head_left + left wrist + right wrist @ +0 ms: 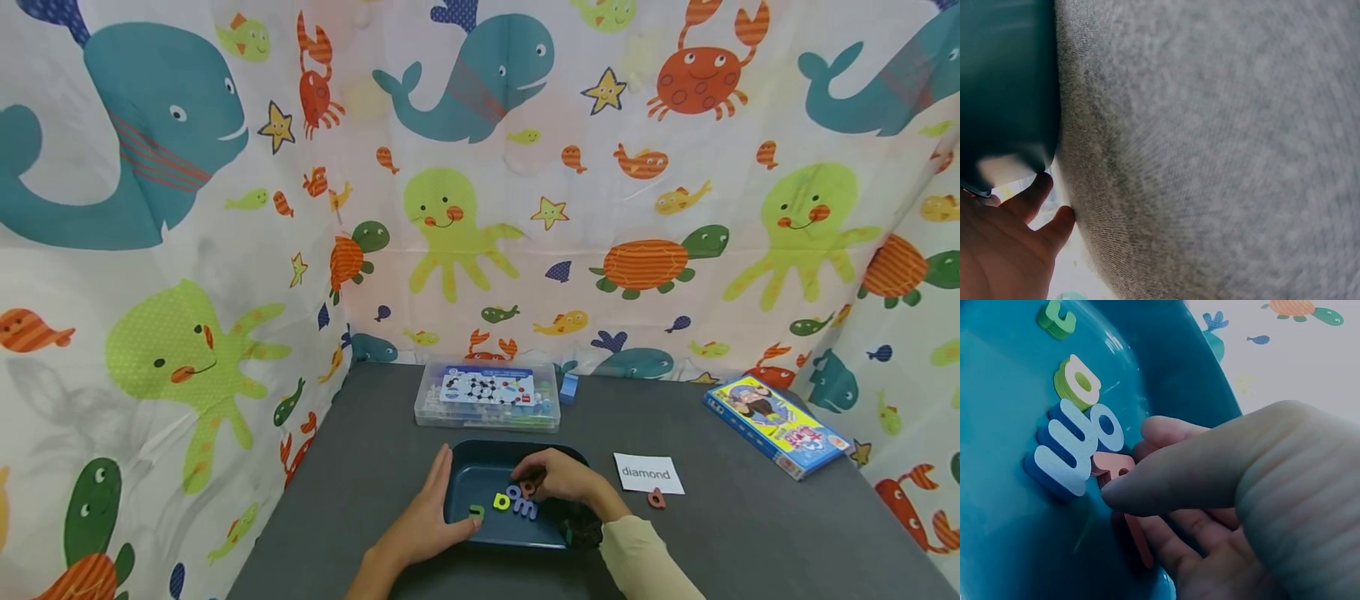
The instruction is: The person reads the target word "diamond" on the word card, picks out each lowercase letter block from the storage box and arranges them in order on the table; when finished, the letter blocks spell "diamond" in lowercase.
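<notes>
A dark blue-green tray (517, 540) holds several foam-like letters. Inside are a green n-shaped letter (477, 510), a yellow-green "a" (1079, 383), a blue "o" (1107, 428) and a blue "m" (1063, 450). My right hand (562, 477) reaches in and pinches a red letter (1113, 462) between thumb and fingers; the thumb partly covers it. Another red strip (1139, 540) shows below the thumb; whether it belongs to the same letter I cannot tell. My left hand (426, 517) rests against the tray's left side, fingers straight, thumb at the near left corner.
Right of the tray lie a white card (649, 474) reading "diamond" and a red "d" (657, 498). Behind it stands a clear plastic case (487, 415) beside a small blue block (568, 388). A colourful box (780, 425) lies far right. Sea-animal curtains surround the grey table (315, 508).
</notes>
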Available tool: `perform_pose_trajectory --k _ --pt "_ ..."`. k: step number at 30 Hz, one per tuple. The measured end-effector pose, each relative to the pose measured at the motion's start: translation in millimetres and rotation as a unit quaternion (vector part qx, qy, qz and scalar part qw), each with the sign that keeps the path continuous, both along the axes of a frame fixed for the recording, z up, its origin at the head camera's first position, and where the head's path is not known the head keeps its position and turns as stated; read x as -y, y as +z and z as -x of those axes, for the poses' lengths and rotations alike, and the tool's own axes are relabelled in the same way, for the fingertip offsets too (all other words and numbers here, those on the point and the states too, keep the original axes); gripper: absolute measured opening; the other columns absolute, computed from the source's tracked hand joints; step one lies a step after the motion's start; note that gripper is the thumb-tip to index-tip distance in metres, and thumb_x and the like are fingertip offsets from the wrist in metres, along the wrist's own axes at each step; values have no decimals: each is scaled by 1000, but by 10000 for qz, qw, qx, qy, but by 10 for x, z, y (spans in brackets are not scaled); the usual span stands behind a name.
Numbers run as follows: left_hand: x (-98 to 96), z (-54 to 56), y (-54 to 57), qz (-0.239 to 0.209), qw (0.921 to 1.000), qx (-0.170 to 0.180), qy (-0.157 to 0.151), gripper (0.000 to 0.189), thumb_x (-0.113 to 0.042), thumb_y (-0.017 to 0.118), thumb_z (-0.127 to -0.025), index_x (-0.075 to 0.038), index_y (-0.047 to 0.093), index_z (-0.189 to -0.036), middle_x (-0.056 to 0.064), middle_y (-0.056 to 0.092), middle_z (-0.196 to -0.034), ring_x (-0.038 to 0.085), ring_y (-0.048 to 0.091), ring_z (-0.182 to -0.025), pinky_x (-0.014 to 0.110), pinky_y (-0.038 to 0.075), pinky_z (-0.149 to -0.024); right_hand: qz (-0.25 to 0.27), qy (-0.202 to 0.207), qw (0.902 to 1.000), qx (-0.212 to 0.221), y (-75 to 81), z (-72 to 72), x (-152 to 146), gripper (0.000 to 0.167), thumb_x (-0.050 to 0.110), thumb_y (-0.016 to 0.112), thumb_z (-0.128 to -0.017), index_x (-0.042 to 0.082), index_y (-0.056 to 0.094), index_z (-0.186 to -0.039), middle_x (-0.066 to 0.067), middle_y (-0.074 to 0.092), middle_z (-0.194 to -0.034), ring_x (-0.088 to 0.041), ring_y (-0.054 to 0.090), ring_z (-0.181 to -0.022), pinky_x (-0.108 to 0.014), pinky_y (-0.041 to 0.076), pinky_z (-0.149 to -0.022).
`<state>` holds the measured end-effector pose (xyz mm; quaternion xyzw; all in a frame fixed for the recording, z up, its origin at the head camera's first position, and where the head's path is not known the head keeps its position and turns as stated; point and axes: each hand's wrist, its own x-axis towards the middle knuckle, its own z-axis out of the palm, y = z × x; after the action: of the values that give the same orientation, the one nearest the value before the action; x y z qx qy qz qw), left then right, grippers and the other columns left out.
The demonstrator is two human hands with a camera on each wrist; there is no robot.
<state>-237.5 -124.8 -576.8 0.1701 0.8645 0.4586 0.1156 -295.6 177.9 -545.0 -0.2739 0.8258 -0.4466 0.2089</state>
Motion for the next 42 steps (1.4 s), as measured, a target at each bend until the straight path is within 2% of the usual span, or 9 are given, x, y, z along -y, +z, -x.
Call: perform_pose_trajectory --k 10,17,22,32,42 --pt "15 19 -32 -6 10000 47 -10 115 -53 74 -97 -12 -2 -173 8 -10 -179 43 18 -159 76 31 -113 -208 110 9994 -256 -22 3 16 41 -19 70 -80 -3 77 -117 -13 72 -104 -31 65 -89 -32 54 -71" --pt "2 22 -18 -5 10000 1 -10 116 -53 74 -97 -12 -2 -173 9 -9 -179 42 17 -160 75 29 -115 -276 111 9996 18 -14 12 23 42 -19 72 -78 0 77 -115 -10 71 -99 -26 64 -87 -35 54 -72" --pt "-6 12 -9 44 10000 -13 36 117 -54 75 -96 -12 -3 -173 8 -8 -179 41 18 -160 74 29 -115 -373 182 9990 137 7 15 36 37 -21 68 -75 -1 75 -106 -12 71 -94 -20 60 -81 -34 51 -69" --pt "-13 7 -18 77 9999 -58 58 119 -55 76 -95 -11 -1 -173 10 -7 -179 41 18 -160 73 29 -116 -648 551 9963 -145 38 -3 84 30 -25 64 -76 -3 69 -95 -13 68 -86 -11 55 -71 -26 44 -62" --pt "-3 13 -25 -21 10000 -2 17 116 -51 76 -97 -10 -2 -173 11 -7 -179 43 18 -159 75 30 -115 -848 495 9950 -167 68 -34 113 27 -26 65 -78 -2 69 -91 -9 68 -80 -9 53 -66 -25 42 -59"
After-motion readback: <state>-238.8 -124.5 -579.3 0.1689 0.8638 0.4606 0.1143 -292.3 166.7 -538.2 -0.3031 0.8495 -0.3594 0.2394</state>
